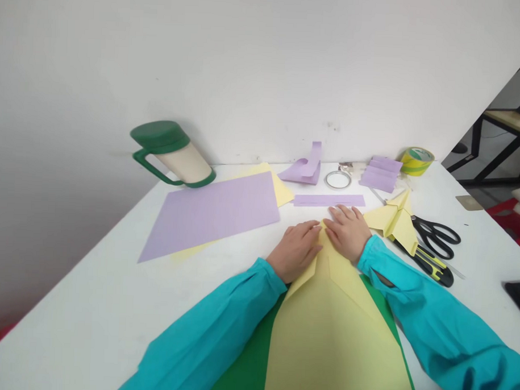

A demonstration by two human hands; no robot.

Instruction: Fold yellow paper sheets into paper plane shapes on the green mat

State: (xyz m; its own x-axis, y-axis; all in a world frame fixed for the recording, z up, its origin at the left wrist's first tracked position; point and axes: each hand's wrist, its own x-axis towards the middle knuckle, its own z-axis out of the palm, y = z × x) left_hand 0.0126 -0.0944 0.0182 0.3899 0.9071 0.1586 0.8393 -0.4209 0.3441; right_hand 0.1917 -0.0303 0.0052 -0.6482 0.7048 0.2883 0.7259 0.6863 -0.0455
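Note:
A large sheet of yellow paper (344,340) is folded to a point at its far end and lies on a green mat (247,368). Both long sides of the sheet are turned inward near that point. My left hand (296,250), fingers together and bent, grips the left folded edge close to the tip. On the other side of the tip, my right hand (348,231) has its thumb and fingers closed on the paper. Part of the tip is hidden beneath my fingers.
A purple sheet (216,213) lies left, before a green-lidded jug (176,155). Purple scraps (306,168), a purple strip (328,200) and a tape ring (338,179) are behind. Yellow tape (417,160), a folded paper plane (398,220), scissors (438,232) and a cutter (434,266) lie right.

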